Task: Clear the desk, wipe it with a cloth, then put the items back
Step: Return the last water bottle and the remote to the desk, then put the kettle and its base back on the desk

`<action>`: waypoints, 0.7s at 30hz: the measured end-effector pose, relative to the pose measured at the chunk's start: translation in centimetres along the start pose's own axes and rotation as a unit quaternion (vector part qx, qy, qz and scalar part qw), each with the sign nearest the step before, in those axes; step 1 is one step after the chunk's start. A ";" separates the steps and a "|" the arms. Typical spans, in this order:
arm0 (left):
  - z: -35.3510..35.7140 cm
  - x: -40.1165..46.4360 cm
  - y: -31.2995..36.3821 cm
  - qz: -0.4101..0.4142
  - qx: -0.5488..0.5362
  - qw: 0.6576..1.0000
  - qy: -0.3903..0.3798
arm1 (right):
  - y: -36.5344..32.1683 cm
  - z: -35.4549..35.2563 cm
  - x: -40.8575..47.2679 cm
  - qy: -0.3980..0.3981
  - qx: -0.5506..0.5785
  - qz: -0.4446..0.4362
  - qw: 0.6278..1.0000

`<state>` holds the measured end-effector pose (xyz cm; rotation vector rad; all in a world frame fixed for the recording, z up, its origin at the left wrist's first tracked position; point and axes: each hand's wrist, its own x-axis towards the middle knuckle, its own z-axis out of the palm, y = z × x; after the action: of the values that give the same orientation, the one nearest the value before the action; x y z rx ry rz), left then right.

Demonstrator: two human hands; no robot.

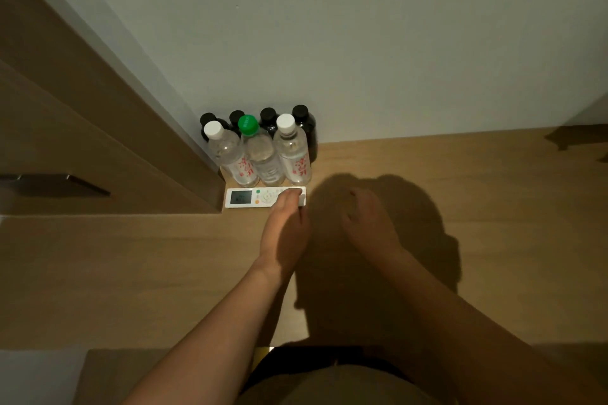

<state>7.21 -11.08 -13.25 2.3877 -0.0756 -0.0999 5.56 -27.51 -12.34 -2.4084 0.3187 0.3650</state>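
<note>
At the bottom of the frame I see my torso and both forearms reaching up toward the middle. My left hand [285, 223] sits just left of centre, its fingers curled down onto the right end of the white remote control [250, 197]; whether they pinch it or only press on it I cannot tell. My right hand [368, 217] hangs just right of centre in shadow over the wooden desk [477, 207], fingers loosely curled and holding nothing.

The remote lies flat on the desk, its small screen at its left end. Just above it stand three clear plastic bottles [263, 154] in a row, the middle one green-capped, the outer two white-capped. Behind these, against the pale wall [362, 26], four dark bottles [306, 128] with black caps. A wooden panel [82, 108] fills the left of the frame.
</note>
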 end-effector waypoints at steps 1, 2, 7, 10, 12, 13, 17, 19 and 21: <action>0.0 0.2 0.6 0.021 0.002 1.000 -0.011 | 0.2 -0.6 -0.5 0.027 -0.007 -0.008 1.000; 0.3 0.5 1.1 0.036 -0.003 0.999 -0.017 | 0.7 -1.0 -1.0 0.046 -0.011 -0.012 0.999; 2.2 0.7 4.6 0.111 0.033 0.992 -0.046 | 3.5 -2.6 -4.4 0.139 -0.025 0.023 0.990; 3.9 0.3 6.4 0.178 0.059 0.978 -0.086 | 5.6 -3.5 -6.8 0.182 0.008 0.074 0.980; 5.2 0.0 7.8 0.209 0.082 0.968 -0.114 | 7.0 -3.9 -8.7 0.210 0.018 0.106 0.972; 5.9 -0.3 8.7 0.223 0.082 0.963 -0.128 | 7.8 -4.3 -9.7 0.221 0.021 0.125 0.967; 9.1 -2.5 13.3 0.296 0.096 0.934 -0.175 | 11.6 -6.4 -13.9 0.266 0.034 0.189 0.945; 10.9 -4.0 15.9 0.335 0.113 0.911 -0.213 | 13.7 -7.5 -16.3 0.295 0.052 0.219 0.928; 13.0 -5.8 19.0 0.358 0.128 0.890 -0.250 | 15.9 -8.6 -19.1 0.325 0.078 0.243 0.911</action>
<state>-0.25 -33.24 -9.45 2.3699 -1.2645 -0.3646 -15.83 -42.42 -8.84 -2.2002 1.2078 -0.2671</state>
